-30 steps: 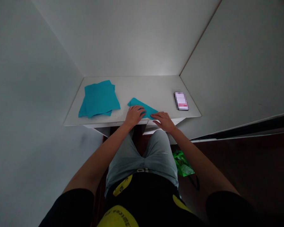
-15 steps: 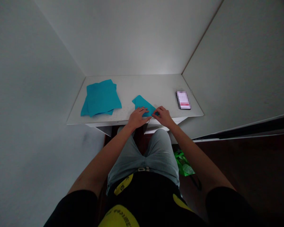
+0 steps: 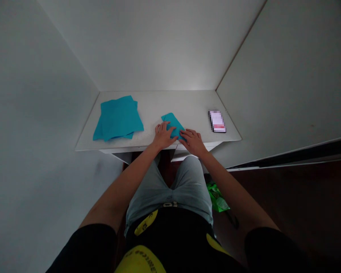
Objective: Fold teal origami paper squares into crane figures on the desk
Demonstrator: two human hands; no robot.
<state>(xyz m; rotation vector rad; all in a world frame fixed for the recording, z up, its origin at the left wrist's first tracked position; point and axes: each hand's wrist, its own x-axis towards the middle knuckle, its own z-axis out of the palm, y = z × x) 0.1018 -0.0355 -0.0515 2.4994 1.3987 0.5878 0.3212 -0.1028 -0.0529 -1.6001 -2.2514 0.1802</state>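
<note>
A small folded teal paper (image 3: 172, 120) lies near the front edge of the white table (image 3: 184, 104). My left hand (image 3: 162, 135) rests on its left part with fingers pressed flat on it. My right hand (image 3: 192, 140) lies on its right part, fingers stretched over the fold. Most of the paper's near side is hidden under both hands. A stack of flat teal sheets (image 3: 118, 118) sits at the table's left.
A phone (image 3: 217, 121) with a lit screen lies at the table's right side. White walls close in the table on three sides. A green bag (image 3: 217, 198) lies on the dark floor by my right leg.
The teal paper has been folded smaller: its long right point is gone. Both hands have moved closer together and slightly forward onto it.
</note>
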